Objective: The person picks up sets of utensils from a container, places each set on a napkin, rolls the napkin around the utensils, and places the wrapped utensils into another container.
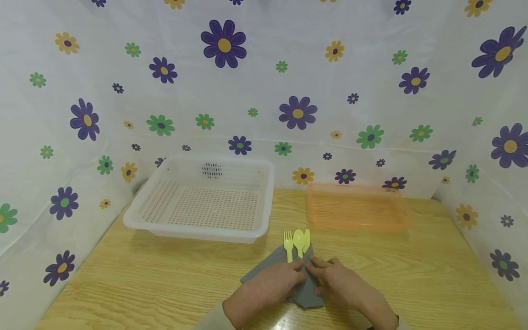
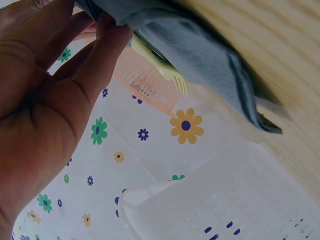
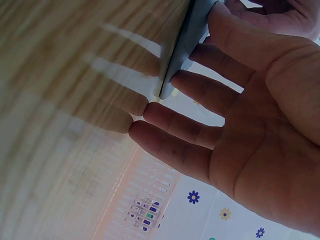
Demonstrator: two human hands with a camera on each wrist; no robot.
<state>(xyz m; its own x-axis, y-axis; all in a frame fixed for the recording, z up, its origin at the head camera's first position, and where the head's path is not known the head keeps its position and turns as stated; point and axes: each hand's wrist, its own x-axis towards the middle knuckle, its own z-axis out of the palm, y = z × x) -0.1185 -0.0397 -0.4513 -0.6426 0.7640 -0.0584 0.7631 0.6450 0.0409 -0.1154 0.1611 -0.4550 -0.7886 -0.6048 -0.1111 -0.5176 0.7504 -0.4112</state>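
Observation:
A folded grey napkin (image 1: 309,293) lies on the table near its front, wider towards the left. From its far end stick out a pale yellow fork (image 1: 288,240), spoon (image 1: 299,239) and knife (image 1: 307,238), their lower parts hidden by cloth and fingers. My left hand (image 1: 274,282) pinches the napkin's fold between thumb and fingertips; the left wrist view shows the cloth edge and fork tines close by. On the right side of the cloth rests my right hand (image 1: 340,282), its fingers mostly straight and spread, some fingertips touching the tabletop in the right wrist view.
A white perforated basket (image 1: 264,229) stands at the back left of the wooden table (image 1: 165,270). At the back right is a shallow orange basket (image 1: 359,224). Flower-printed white sheeting (image 1: 255,82) walls off the back and both sides.

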